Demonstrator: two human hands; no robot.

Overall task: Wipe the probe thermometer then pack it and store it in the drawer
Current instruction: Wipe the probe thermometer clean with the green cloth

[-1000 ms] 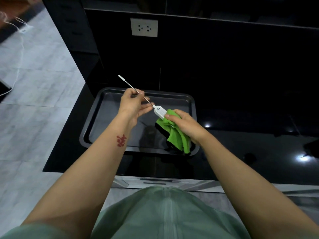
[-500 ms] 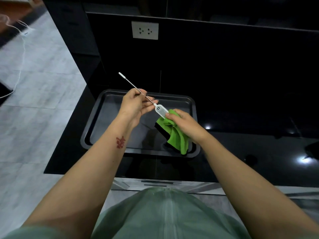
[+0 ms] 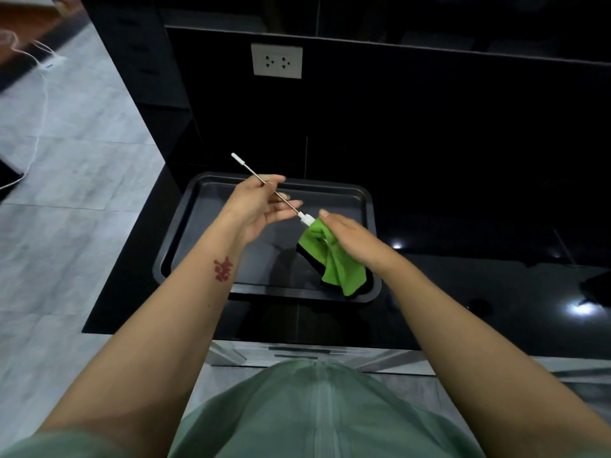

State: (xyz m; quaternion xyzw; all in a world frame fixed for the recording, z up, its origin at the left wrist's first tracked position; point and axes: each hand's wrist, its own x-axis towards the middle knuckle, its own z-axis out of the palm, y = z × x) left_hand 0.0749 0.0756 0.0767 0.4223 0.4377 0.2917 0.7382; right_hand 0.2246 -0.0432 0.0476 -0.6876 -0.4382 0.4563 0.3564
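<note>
The probe thermometer (image 3: 271,188) sits at the centre of the frame above a black tray (image 3: 185,226), its long axis slanting from a white-capped tip at upper left down to its white head at lower right. The left hand (image 3: 261,203) pinches the metal stem, its other fingers loosely spread. The right hand (image 3: 344,231) is closed around a green cloth (image 3: 334,262) wrapped over the head.

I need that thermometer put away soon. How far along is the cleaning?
Still wiping: the left hand holds the thermometer by its metal stem while the right hand rubs the white body with the green cloth over the tray. Packing and storing remain.
</note>
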